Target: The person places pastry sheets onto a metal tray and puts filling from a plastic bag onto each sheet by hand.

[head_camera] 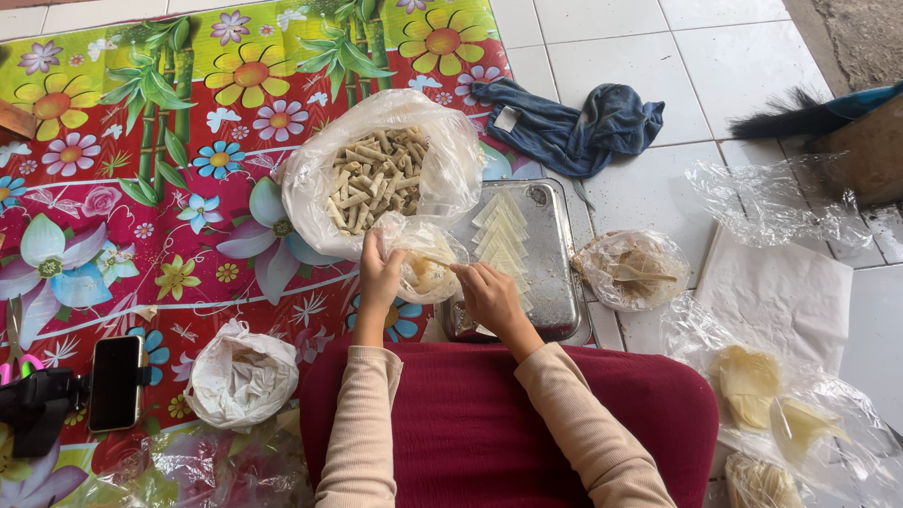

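From the head camera, looking straight down, the left hand (379, 277) pinches the left edge of a small clear plastic bag (425, 259), thumb and fingers closed on the film, while the right hand (489, 293) has its fingers curled together at the bag's right side; whether they grip the plastic or only press on it is hard to tell, since the fingertips are hidden behind the crumpled film. The bag sits between the two hands, just above the person's red lap (489, 423), and holds something pale and lumpy that the creased plastic blurs. Behind it lies a large open plastic bag of rolled pastry sticks (376, 174) on the flowered mat (141, 141). To the right, a metal tray (550, 273) carries a row of pale triangular wrappers (500, 230), its near edge covered by the right hand. A blue cloth (574, 122) lies on the white tiled floor (658, 56). A phone (115, 381) and a knotted white bag (243, 374) rest at the left; more plastic bags with pale sheets (762, 386) are cut off at the right edge.
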